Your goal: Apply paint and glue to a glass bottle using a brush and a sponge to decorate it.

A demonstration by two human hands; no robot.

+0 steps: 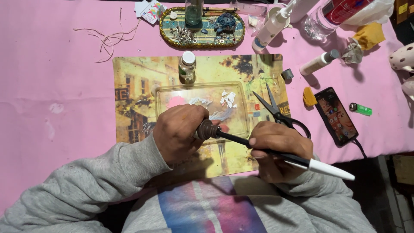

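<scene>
Both hands grip: left hand (177,133) grasps brown spool (208,129), right hand (280,144) pinches brush (302,162); slip risks knocking scissors (276,113) at 1 o'clock.

- Two hands (179,131) (280,149)
- One paintbrush (276,154)
- One pair of scissors (278,113)
- One phone (335,115)
- One green lighter (361,109)
- One small white-capped jar (187,67)
- One clear plastic tray (202,92)
- One oval glitter-rimmed plate (202,42)

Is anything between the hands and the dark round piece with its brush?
Nothing visible. The left hand already holds the dark round piece, and the right hand grips the brush whose tip meets it. The scissors lie apart, behind the right hand.
</scene>
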